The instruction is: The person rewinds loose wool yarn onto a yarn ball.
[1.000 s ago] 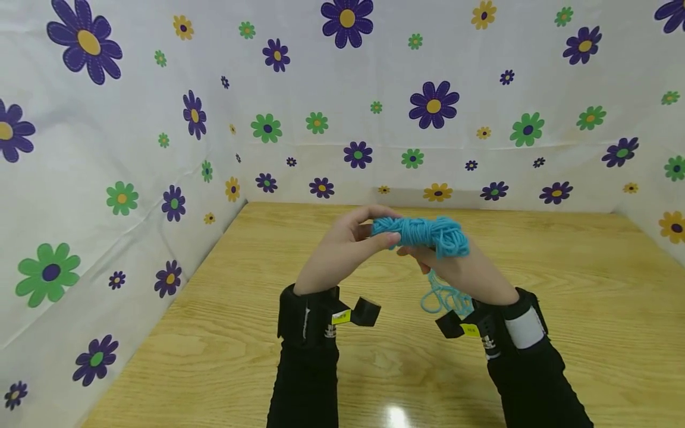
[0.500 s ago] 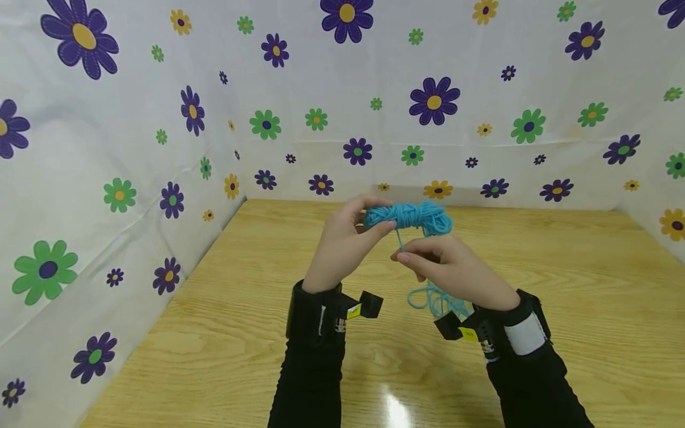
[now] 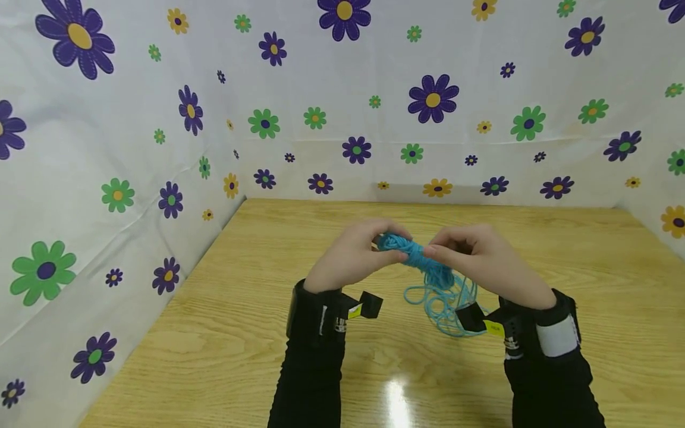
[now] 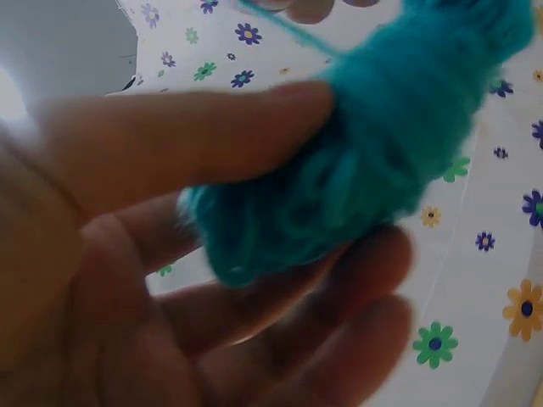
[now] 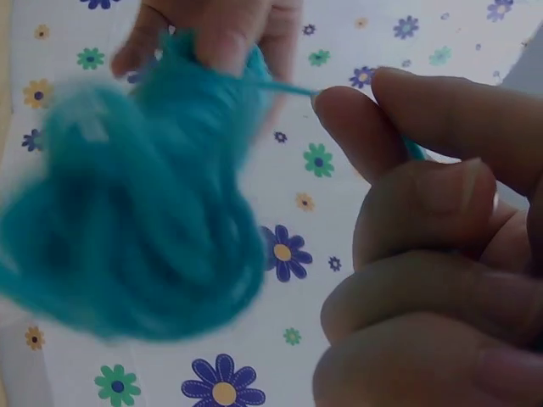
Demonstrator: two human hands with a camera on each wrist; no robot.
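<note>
Head view, near ctr: L hand [image 3: 355, 252] grips upper-L end of blue yarn bundle [image 3: 416, 254], thumb one side, fingers the other; bundle's other end tilts lower R. Loose loops [image 3: 441, 306] lie below, on tbl [image 3: 214, 333]. R of ctr, R hand [image 3: 484, 261], fingers curled, pinches a strand [image 5: 284, 87]. R wrist view, upper ctr, shows it running straight bundle-to-fingertips, unclear in head view; only head view shows loops.

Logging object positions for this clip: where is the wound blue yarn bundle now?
In the head view, the yarn bundle is right of centre, gripped by the left hand above the table, with the right hand pinching a strand beside it.
</note>
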